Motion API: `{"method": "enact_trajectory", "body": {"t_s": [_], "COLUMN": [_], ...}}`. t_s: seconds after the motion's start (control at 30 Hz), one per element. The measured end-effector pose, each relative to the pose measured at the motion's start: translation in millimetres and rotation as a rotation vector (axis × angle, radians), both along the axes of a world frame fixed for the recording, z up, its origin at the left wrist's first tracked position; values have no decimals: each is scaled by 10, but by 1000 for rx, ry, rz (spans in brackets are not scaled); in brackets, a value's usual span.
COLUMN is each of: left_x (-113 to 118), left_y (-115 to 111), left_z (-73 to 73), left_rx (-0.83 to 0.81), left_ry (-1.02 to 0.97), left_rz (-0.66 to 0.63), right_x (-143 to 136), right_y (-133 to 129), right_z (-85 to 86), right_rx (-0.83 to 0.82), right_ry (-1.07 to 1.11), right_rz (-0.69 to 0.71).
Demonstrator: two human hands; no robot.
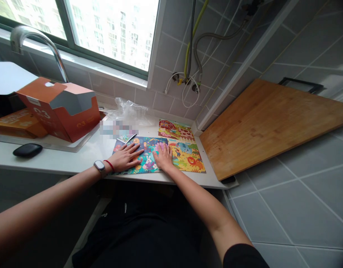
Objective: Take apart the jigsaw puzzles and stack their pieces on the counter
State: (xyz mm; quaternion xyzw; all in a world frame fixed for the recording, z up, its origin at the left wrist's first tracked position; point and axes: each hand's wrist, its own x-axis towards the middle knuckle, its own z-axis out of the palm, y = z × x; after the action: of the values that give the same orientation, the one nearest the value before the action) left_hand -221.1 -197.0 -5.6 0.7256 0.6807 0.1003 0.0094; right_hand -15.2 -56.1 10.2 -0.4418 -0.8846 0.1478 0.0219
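Observation:
My left hand (pixel 124 158) lies flat with fingers spread on the left part of a dark blue and green jigsaw puzzle (pixel 148 163) with a white rabbit on it. On the right part of the same puzzle rests my right hand (pixel 163 156), palm down and fingers stretched out. Both hands cover some of the picture. Beside it on the right is a yellow puzzle (pixel 195 160) with a lion and an elephant. Behind that one lies a farm picture puzzle (pixel 174 131) with a red barn. A small printed card (pixel 129 139) touches the far left edge of the blue puzzle.
A crumpled clear plastic bag (pixel 131 111) lies behind the card. To the left stand an open orange-red box (pixel 82 119), a flatter orange box (pixel 18 124), a black rounded object (pixel 27 150) and a faucet (pixel 53 48). A wooden board (pixel 272 128) leans at the right.

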Motion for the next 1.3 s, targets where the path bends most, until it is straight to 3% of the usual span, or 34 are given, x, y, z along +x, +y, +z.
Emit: {"method": "enact_trajectory", "body": {"t_s": [0.5, 0.77, 0.97, 1.3], "left_x": [-554, -732, -870, -959], "left_y": [-317, -312, -252, -122], "left_z": [52, 86, 105, 164], "left_rx": [-73, -24, -54, -101], "left_ry": [20, 58, 83, 127], "left_rz": [-60, 18, 6, -36], "right_x": [-429, -560, -674, -757], "right_y": [-403, -431, -412, -350], "right_z": [0, 9, 28, -90], "right_rx": [-10, -30, -45, -30], "right_ry": [77, 100, 122, 162], "right_rz": [17, 22, 20, -20]}}
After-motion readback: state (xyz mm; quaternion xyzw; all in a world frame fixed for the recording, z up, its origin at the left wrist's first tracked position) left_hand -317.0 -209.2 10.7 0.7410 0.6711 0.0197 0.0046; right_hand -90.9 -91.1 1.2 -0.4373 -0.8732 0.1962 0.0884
